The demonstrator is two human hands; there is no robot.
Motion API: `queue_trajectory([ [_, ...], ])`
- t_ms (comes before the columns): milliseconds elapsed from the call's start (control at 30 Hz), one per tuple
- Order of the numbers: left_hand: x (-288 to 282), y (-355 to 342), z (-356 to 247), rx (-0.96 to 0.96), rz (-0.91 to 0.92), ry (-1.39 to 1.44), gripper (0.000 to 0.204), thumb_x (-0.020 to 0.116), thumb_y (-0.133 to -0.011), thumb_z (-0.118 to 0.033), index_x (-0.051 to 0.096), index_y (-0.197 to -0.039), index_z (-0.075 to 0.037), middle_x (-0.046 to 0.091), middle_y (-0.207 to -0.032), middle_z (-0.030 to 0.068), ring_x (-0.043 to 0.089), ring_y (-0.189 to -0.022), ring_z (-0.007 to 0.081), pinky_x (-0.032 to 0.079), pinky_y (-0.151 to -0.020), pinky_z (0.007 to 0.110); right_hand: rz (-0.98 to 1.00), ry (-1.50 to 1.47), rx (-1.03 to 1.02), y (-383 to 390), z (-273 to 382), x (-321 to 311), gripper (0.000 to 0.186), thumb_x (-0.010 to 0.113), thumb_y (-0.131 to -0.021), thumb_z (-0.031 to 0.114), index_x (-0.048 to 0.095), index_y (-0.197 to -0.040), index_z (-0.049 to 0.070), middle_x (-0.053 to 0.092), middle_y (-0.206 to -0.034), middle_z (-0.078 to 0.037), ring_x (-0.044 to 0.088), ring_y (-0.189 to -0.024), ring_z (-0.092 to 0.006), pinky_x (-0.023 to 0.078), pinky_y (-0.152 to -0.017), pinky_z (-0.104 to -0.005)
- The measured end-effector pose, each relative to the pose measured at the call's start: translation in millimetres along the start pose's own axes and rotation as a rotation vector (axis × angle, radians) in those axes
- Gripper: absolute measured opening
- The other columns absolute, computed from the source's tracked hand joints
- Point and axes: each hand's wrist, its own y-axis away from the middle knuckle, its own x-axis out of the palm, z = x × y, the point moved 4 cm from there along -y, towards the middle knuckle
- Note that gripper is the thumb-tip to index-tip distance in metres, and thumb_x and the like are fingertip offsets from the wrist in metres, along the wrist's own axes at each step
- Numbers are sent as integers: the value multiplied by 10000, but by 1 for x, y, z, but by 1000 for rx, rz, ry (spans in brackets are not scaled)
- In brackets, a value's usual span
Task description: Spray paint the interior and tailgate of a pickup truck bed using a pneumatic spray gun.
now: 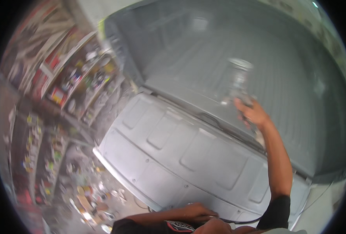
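My right hand (254,113) is closed round the handle of a spray gun (239,84), which has a pale cup on top. I hold it over the inner edge of a grey pickup truck bed (282,89). The gun is blurred, so its trigger cannot be made out. Low in the view, close to my body, my left hand (199,212) is closed on a black hose (241,222), with its fingers partly hidden. Between my hands lies the lowered grey tailgate (165,156), with raised panels and bolts along it.
On the left stand shelves (73,74) crowded with cans and bottles. Lower down, more racks (32,144) hold small containers. Scattered clutter (91,201) covers the floor beside the tailgate's left corner. The bed's ribbed floor and side walls rise beyond the hinge gap.
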Motion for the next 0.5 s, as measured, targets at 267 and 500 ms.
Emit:
queue_trajectory([
  [267,-48,143,8,74,2,-66,315,594,-984,-292,674,-1182,-60,723,-993,151,688,-862,315,523,-752,393,-287,34,3,108,-36,11,565,611,-943,546,625,-1243,67,629,-857,-35,576,-650,-93,372,-420,-230],
  [500,-158,457,73,-79,-71,-16,295,685,-924,-314,740,-1064,-59,732,-968,155,697,-840,287,517,-708,374,-751,-202,126,237,-47,152,526,579,-938,608,649,-1087,109,629,-775,-27,480,-500,-84,342,-384,-232],
])
